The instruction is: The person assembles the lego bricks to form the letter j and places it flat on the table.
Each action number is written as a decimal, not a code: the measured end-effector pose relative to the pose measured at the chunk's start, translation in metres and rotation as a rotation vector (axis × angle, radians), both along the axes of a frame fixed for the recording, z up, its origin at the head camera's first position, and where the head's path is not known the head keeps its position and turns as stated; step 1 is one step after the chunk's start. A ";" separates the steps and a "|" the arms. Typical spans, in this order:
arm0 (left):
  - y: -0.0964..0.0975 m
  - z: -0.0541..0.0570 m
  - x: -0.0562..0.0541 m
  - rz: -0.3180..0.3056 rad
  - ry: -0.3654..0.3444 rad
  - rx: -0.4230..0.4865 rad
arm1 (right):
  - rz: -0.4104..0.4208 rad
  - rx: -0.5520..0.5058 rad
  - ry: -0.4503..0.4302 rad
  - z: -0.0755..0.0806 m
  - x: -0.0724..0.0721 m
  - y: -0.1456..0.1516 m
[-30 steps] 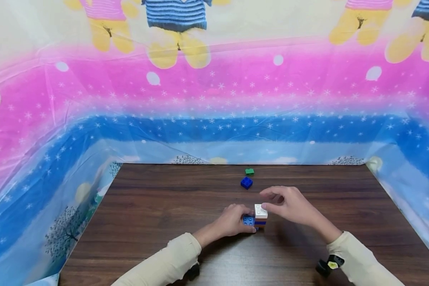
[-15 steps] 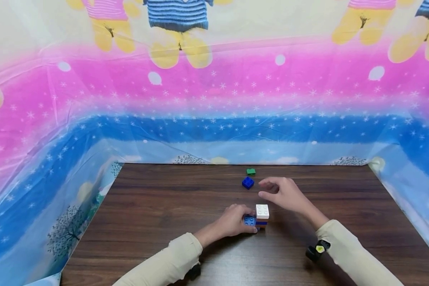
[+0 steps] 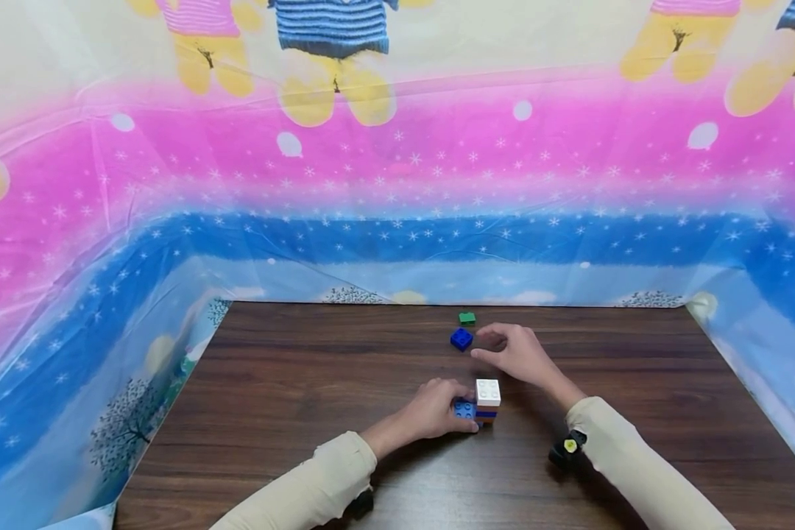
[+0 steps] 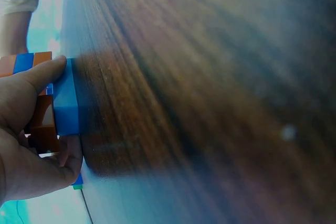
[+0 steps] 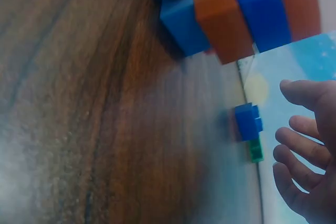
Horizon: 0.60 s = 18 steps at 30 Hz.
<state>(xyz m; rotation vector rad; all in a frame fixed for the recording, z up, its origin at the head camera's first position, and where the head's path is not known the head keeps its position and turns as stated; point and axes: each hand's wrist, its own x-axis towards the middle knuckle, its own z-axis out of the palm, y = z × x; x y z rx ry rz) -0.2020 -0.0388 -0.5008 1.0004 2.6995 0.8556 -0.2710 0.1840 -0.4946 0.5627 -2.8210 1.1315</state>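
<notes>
A small tower of toy building bricks stands on the table: a light blue base brick (image 3: 464, 410), orange bricks (image 5: 226, 22) with a blue brick (image 5: 260, 11) between them, and a white brick (image 3: 487, 392) on top. My left hand (image 3: 430, 408) grips the base, thumb and fingers on opposite sides, as the left wrist view also shows on the light blue brick (image 4: 66, 106). Beyond the tower, my right hand (image 3: 518, 355) holds nothing; its fingers are spread and bent a little. Just left of its fingertips lies a loose dark blue brick (image 3: 461, 339), apart from them.
Behind the dark blue brick, a green brick (image 3: 467, 319) lies near the far edge of the wooden table (image 3: 305, 353). A printed cloth (image 3: 397, 243) hangs along the back and sides. Black wrist cameras (image 3: 567, 447) sit under the sleeves.
My right hand has left the white brick and moved away from me and slightly left, up to the dark blue brick. The left hand keeps its grip on the tower's base.
</notes>
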 end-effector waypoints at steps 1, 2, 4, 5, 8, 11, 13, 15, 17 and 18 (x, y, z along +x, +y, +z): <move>0.000 0.000 0.000 0.000 0.001 -0.001 | -0.006 -0.002 0.003 -0.002 -0.002 -0.001; 0.000 0.000 0.000 0.000 -0.001 -0.002 | -0.012 -0.004 0.005 -0.004 -0.004 -0.002; 0.000 0.000 0.000 0.002 -0.002 -0.006 | -0.023 -0.007 0.003 -0.008 -0.008 -0.003; 0.000 0.000 0.000 0.003 -0.003 -0.006 | -0.028 -0.007 0.003 -0.009 -0.009 -0.004; 0.000 0.000 0.000 0.003 -0.005 -0.007 | -0.038 -0.008 0.006 -0.014 -0.013 -0.006; 0.000 0.000 0.000 0.001 -0.005 -0.006 | -0.046 -0.013 0.017 -0.019 -0.017 -0.008; 0.000 0.001 0.000 0.000 -0.002 -0.006 | -0.050 -0.019 0.023 -0.021 -0.019 -0.010; 0.000 0.000 0.000 0.000 0.001 -0.007 | -0.053 -0.021 0.022 -0.022 -0.021 -0.012; 0.000 0.000 0.000 0.001 0.006 -0.009 | -0.057 -0.020 0.016 -0.023 -0.023 -0.014; 0.000 0.000 0.000 0.001 0.007 -0.010 | -0.059 -0.020 0.012 -0.024 -0.024 -0.014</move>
